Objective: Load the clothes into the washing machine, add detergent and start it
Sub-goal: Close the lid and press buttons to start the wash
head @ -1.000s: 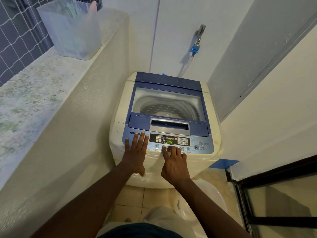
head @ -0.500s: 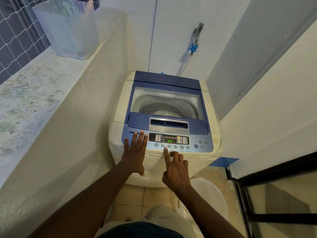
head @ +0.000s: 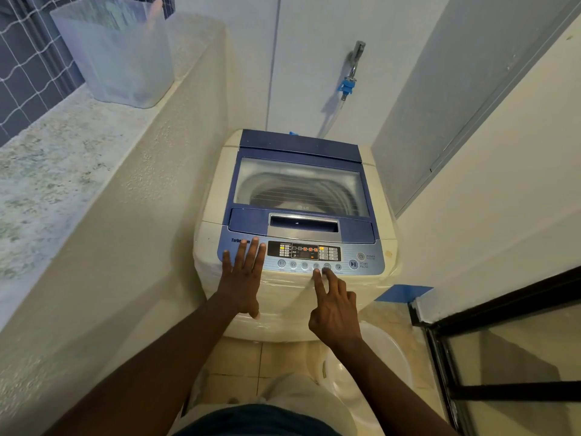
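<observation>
With the blue glass lid (head: 300,187) shut on the cream top-loading washing machine (head: 295,287), the empty left hand (head: 242,278) rests flat and spread while the right hand (head: 334,306), index and middle fingers extended, holding nothing, sets the programme; next likely the round start button (head: 353,264).

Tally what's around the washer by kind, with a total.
Washing machine: 1
Clear plastic bin on the ledge: 1
Wall tap: 1
White basin on the floor: 1
Hands on the panel, left hand and right hand: 2
Total: 6
</observation>
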